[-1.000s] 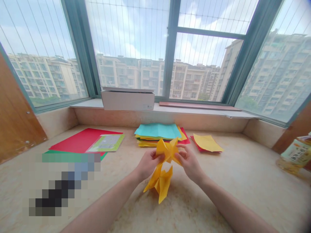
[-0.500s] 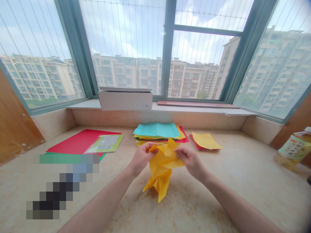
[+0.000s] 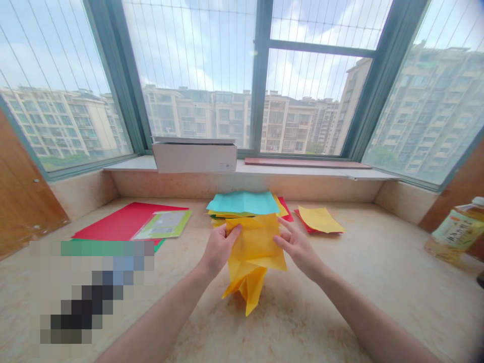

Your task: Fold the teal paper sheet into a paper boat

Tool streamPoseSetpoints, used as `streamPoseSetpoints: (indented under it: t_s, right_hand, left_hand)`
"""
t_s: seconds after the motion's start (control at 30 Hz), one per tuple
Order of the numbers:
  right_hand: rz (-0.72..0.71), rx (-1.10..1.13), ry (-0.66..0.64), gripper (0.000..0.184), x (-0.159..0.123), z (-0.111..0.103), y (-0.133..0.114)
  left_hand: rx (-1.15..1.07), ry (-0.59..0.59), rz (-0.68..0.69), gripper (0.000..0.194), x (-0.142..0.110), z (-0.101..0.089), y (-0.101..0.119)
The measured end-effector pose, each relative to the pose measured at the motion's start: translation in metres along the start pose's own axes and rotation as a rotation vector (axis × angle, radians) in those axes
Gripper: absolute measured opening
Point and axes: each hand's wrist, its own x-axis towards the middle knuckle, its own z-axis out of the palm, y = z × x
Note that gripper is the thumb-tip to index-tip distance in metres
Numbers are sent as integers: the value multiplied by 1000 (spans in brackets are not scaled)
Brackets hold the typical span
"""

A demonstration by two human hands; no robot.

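Note:
A creased sheet of yellow paper (image 3: 257, 239) is held up over the middle of the counter. Its left edge is pinched by my left hand (image 3: 219, 247), the thumb lying on the front face. At the right edge, my right hand (image 3: 297, 244) grips the sheet, its other fingers partly behind the paper. Just below hangs or rests a folded yellow paper piece (image 3: 249, 290) with pointed ends, its top covered by the sheet. Whether the two are joined I cannot tell.
Behind my hands lies a paper stack (image 3: 244, 202), light blue on top. Yellow and red squares (image 3: 321, 220) lie right of it, a red sheet (image 3: 117, 221) and a green-edged packet (image 3: 166, 224) left. A bottle (image 3: 457, 232) stands far right; a white box (image 3: 194, 156) sits on the sill.
The yellow sheet, crumpled with a raised point before, is now spread flatter between my hands. My right hand's fingers have opened somewhat along its edge. The folded piece below has stayed put.

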Motion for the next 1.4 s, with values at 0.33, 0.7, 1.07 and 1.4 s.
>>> streamPoseSetpoints:
  t_s: [0.33, 0.7, 1.07, 1.4]
  right_hand:
    - [146, 258, 133, 38, -3, 7, -2]
    - [117, -123, 34, 48, -4, 0, -4]
    - [137, 255, 46, 37, 0, -3, -6]
    - [4, 137, 150, 38, 3, -8, -4]
  left_hand:
    - [9, -182, -10, 39, -10, 14, -4]
    - [-4, -105, -46, 48, -5, 2, 1]
    - [106, -336, -108, 44, -7, 3, -5]
    - [103, -362, -141, 45, -13, 9, 5]
